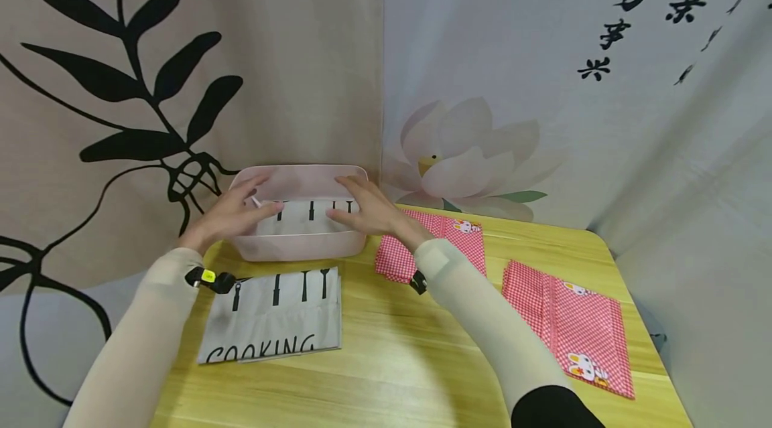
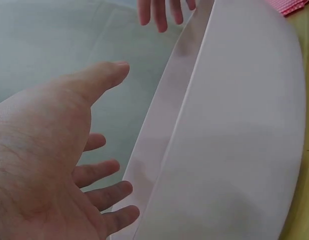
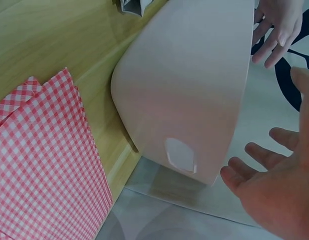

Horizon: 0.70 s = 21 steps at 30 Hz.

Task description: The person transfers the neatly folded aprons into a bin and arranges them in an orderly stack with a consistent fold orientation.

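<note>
Over the left end of a pale pink plastic bin [image 1: 301,248] is my left hand [image 1: 232,214], its fingers spread and nothing in its grasp. My right hand [image 1: 376,210] is over the bin's right end, also holding nothing. Between them, inside the bin, lies a folded white cloth [image 1: 293,222] printed with black utensils. Both wrist views show relaxed fingers close to the bin's rim; an oval handle hole [image 3: 180,155] appears in its end wall. In front of the bin a second folded white cloth [image 1: 274,314], printed with utensils and "COOKING", lies flat.
A folded red-and-white checked cloth [image 1: 449,230] lies right of the bin, partly behind my right forearm. Another checked cloth [image 1: 567,324] with rabbit prints lies near the right edge of the wooden table [image 1: 386,374]. Printed curtains [image 1: 313,66] hang close behind the bin.
</note>
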Available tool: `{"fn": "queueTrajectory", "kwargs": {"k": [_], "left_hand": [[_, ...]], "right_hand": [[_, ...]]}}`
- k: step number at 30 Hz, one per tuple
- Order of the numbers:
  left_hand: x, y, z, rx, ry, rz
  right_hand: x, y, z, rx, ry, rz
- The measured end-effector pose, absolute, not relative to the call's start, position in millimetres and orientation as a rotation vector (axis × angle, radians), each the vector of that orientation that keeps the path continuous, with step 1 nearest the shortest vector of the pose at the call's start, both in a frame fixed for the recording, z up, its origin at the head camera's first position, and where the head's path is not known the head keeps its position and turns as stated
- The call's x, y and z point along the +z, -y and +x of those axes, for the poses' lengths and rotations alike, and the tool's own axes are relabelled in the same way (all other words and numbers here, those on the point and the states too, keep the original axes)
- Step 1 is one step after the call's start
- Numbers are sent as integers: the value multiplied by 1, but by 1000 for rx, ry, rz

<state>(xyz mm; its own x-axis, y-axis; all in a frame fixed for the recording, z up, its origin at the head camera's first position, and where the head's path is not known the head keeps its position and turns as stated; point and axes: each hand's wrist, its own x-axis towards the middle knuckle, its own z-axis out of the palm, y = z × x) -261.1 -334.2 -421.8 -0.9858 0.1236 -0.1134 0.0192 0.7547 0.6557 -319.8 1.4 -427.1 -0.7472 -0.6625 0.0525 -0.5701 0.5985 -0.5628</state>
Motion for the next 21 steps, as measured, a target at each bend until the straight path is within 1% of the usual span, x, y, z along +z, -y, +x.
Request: {"fn": "queueTrajectory", "kwargs": {"k": [21], "left_hand": [[-413,319,-222,1039,-2891,296]], "right_hand": [[-416,-20,-288,-866,-2624,-1150]]}}
